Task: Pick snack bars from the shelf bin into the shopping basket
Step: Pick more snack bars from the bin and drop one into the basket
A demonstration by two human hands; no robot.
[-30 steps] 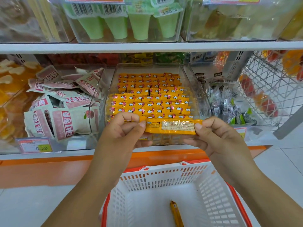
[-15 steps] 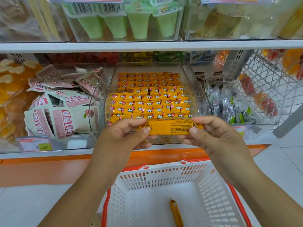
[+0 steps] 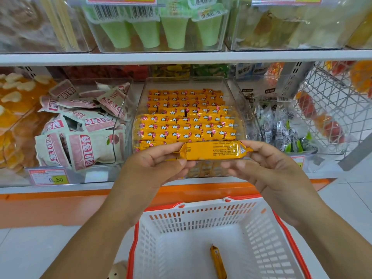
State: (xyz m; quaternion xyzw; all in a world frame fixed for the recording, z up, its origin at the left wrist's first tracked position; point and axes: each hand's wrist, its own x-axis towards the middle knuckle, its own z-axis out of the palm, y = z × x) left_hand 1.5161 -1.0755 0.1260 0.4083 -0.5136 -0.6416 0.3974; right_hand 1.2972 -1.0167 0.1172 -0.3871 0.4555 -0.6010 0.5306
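I have one orange-wrapped snack bar (image 3: 213, 151) pinched between both hands. It lies level, printed back toward me, above and just beyond the far rim of the shopping basket (image 3: 201, 206). The clear shelf bin (image 3: 189, 83) it belongs to sits higher and farther back from the basket, with stacked bars (image 3: 187, 121) filling it in neat rows. A second bar (image 3: 218, 262) already lies on the basket floor, near the side closest to me. I judge the bar to be very light, with a glossy film wrapper that could slide under dry fingers. The piece inside may snap if I bend it. The crimped ends look flimsy, so I would hold the firm body just inside each seam rather than the seams themselves. One hand around the middle should be enough to carry it down. My left hand (image 3: 155, 168) grips the bar's left end, thumb on the near face and fingers curled over the top. My right hand (image 3: 267, 170) does the same at the right end, its fingertips over the corner. Both forearms rise from either side of the basket, wrists bent slightly inward, palms roughly facing each other across the bar.
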